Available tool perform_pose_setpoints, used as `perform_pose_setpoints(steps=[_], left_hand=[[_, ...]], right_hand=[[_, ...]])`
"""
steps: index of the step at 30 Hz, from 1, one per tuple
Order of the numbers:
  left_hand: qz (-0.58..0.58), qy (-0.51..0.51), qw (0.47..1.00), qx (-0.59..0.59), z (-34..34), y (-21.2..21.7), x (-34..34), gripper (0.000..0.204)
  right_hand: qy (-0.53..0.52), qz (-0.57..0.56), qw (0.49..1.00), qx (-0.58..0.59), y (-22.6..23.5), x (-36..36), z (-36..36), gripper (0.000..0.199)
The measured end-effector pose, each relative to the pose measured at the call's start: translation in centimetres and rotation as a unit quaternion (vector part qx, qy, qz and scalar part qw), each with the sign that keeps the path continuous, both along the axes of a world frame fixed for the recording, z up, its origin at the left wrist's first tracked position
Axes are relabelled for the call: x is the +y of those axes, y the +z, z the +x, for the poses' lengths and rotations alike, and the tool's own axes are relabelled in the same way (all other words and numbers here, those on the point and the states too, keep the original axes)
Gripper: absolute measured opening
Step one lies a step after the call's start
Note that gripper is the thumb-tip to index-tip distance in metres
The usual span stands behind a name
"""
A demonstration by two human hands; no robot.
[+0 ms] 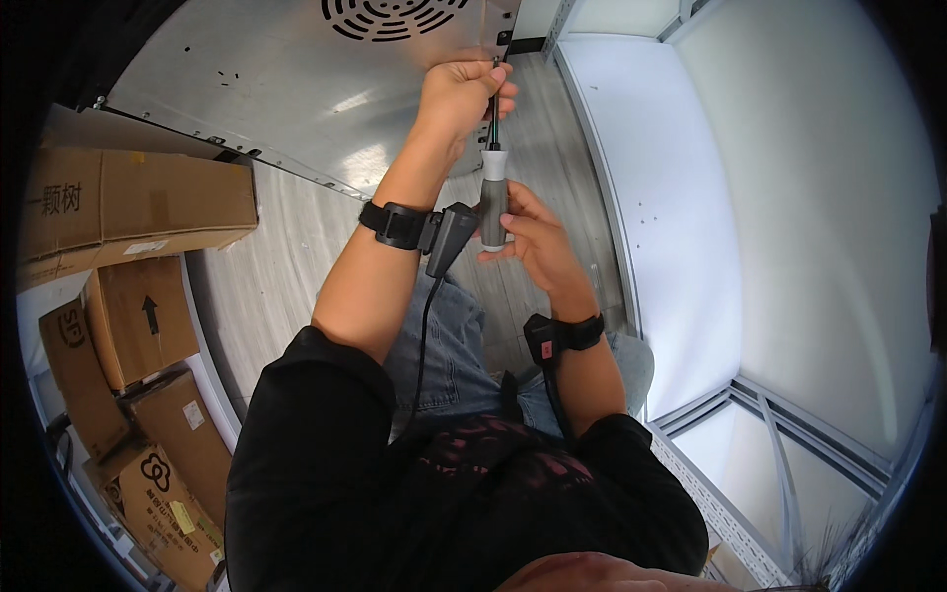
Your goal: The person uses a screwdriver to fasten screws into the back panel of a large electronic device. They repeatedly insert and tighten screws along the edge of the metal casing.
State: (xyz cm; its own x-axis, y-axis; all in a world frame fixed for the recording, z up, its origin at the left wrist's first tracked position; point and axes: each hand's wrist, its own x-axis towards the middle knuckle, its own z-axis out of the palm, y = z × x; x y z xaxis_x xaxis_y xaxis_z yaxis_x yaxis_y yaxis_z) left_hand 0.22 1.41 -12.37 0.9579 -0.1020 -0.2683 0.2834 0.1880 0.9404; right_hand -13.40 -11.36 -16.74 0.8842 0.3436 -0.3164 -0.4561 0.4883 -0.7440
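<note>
A screwdriver [493, 202] with a grey and white handle points away from me, its shaft running up to the edge of a metal panel [286, 94]. Around the handle are the fingers of my right hand [538, 237], closed on it. My left hand [464, 97] pinches the far end of the shaft between thumb and fingers, right at the panel's right edge. Those fingers hide the tip, so I cannot tell whether a screw sits there. The panel has round vent slots [395, 15] and small holes along its rim.
Brown cardboard boxes [148, 207] are stacked on the left. A white shelf [671, 217] with a metal frame runs along the right. Grey wood-look floor [271, 266] lies between. Black devices with cables are strapped to both my wrists.
</note>
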Motion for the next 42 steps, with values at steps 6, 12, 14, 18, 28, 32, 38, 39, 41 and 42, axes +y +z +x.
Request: perform_pose_setpoints(steps=[6,12,14,18,28,32,38,39,41,42], left_hand=[[0.131,-0.037,0.99,-0.03,0.0,0.5,0.2,0.018],[0.075,-0.012,0.997,-0.02,-0.1,0.1,0.0,0.015],[0.078,-0.013,0.997,-0.02,-0.1,0.2,-0.1,0.016],[0.074,-0.026,0.997,-0.015,-0.3,0.9,0.0,0.018],[0.04,-0.019,0.999,0.006,-0.6,1.2,0.5,0.024],[0.055,-0.003,0.998,-0.013,-1.2,0.3,-1.2,0.025],[0.037,-0.064,0.997,-0.016,-1.9,-2.5,-5.1,0.024],[0.037,-0.078,0.996,-0.004,-1.6,-3.1,-5.5,0.022],[0.029,-0.109,0.994,0.009,-1.1,-4.8,-7.3,0.019],[0.02,-0.125,0.992,0.012,-1.1,-5.8,-8.5,0.017]], right_hand=[[0.006,-0.211,0.976,-0.049,-0.6,0.3,-0.2,0.053],[0.003,-0.09,0.996,-0.016,-0.7,-0.2,0.0,0.051],[0.004,-0.031,1.0,-0.006,-0.5,-0.6,0.0,0.051],[-0.02,-0.105,0.994,-0.013,-1.2,-0.8,-0.2,0.051],[-0.059,-0.163,0.985,-0.02,-1.5,-0.3,-1.3,0.051],[-0.084,-0.146,0.985,-0.022,-2.5,-1.2,-2.1,0.045],[-0.182,-0.138,0.974,0.002,-4.3,-3.0,-3.9,0.037],[-0.191,-0.139,0.972,0.003,-4.5,-3.2,-4.0,0.036],[-0.215,-0.142,0.966,0.016,-5.2,-4.5,-4.4,0.034],[-0.23,-0.143,0.962,0.03,-5.5,-5.3,-4.8,0.034]])
